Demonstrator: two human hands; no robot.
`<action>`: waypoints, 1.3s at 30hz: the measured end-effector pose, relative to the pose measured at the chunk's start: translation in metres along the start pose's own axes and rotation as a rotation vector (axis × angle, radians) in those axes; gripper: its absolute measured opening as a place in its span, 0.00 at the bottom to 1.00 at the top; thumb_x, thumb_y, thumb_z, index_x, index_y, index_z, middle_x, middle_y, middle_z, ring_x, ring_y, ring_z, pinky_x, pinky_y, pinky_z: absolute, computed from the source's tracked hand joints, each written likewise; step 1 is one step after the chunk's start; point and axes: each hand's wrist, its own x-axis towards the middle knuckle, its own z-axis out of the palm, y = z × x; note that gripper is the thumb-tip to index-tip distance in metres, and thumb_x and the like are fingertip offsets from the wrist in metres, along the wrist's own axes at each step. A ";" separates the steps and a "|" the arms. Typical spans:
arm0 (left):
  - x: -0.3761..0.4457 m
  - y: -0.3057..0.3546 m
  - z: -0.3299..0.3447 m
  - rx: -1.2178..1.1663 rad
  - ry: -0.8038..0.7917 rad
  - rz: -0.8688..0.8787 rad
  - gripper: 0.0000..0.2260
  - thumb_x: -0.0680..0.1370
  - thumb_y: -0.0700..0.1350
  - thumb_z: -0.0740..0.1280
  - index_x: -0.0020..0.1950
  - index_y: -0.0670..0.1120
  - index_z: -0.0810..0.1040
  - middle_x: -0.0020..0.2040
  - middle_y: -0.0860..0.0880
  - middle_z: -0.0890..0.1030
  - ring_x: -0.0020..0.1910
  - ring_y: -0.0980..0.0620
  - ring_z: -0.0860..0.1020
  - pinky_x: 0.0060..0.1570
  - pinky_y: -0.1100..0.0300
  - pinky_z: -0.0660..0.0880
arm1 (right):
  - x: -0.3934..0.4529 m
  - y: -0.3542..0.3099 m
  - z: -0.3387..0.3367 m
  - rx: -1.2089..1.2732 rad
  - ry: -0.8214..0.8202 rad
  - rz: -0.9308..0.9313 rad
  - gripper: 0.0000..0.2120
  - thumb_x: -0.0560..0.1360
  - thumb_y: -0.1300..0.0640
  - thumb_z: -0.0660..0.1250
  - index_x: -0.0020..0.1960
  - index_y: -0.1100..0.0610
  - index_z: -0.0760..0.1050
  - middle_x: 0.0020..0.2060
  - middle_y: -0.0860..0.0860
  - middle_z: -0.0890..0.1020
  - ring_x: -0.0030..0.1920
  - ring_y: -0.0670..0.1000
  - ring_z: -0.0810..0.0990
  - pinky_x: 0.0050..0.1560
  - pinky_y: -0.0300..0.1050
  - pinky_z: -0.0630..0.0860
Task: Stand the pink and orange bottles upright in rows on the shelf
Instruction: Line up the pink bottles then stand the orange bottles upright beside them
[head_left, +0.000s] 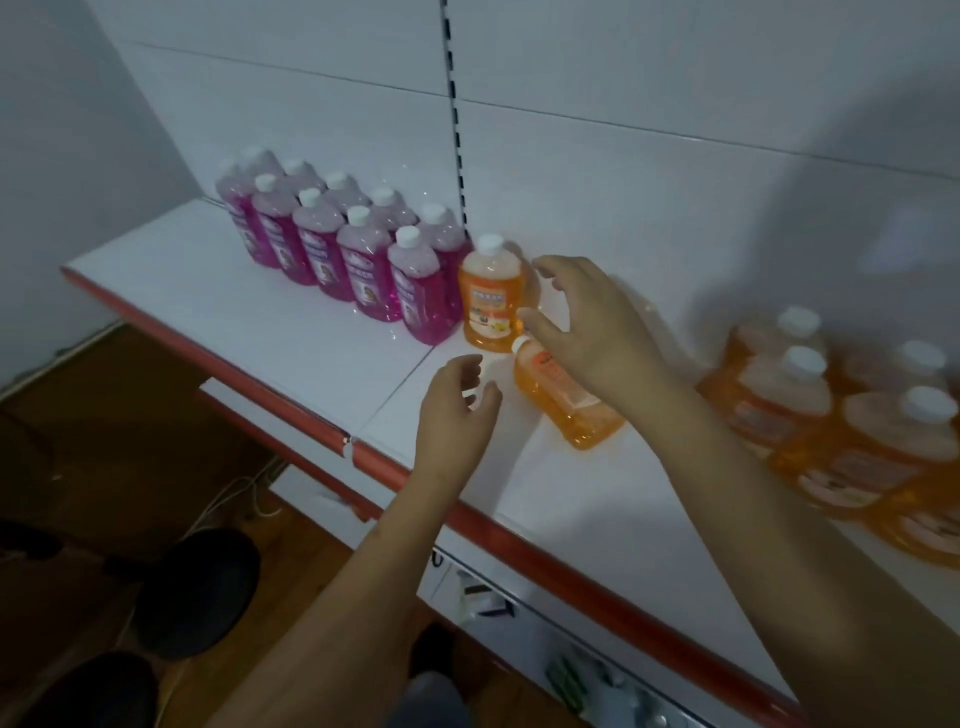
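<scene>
While the right hand (587, 332) spreads its fingers wide above the neck of a lying orange bottle (566, 400), gripping nothing, the left hand (457, 410) hovers just beside that bottle's white cap with fingers loosely curled and empty. Past the fingertips an upright orange bottle (491, 296) stands against the pink bottles (343, 244), which fill two upright rows at the back left of the white shelf (260, 322). Far right, blurred, a cluster of orange bottles (841, 415) crowds the shelf, well apart from the hands
</scene>
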 end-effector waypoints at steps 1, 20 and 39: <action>0.013 -0.008 -0.005 0.002 -0.022 -0.008 0.19 0.80 0.48 0.66 0.71 0.48 0.72 0.67 0.52 0.77 0.61 0.57 0.76 0.56 0.65 0.74 | 0.011 -0.004 0.010 -0.003 -0.006 0.006 0.26 0.79 0.47 0.65 0.74 0.51 0.64 0.68 0.49 0.72 0.67 0.49 0.71 0.61 0.41 0.67; 0.139 -0.045 -0.035 -0.122 -0.435 0.299 0.24 0.77 0.41 0.67 0.74 0.49 0.69 0.63 0.53 0.79 0.62 0.57 0.76 0.58 0.63 0.74 | 0.108 -0.021 0.061 -0.018 0.049 0.332 0.09 0.76 0.47 0.67 0.51 0.52 0.77 0.43 0.49 0.82 0.45 0.50 0.80 0.50 0.52 0.77; 0.126 0.050 0.036 -0.070 -0.777 0.429 0.15 0.76 0.51 0.72 0.59 0.57 0.72 0.54 0.57 0.79 0.50 0.59 0.77 0.45 0.71 0.69 | 0.025 0.002 -0.057 -0.044 0.229 0.426 0.08 0.77 0.52 0.69 0.55 0.50 0.80 0.50 0.45 0.84 0.51 0.44 0.80 0.54 0.38 0.76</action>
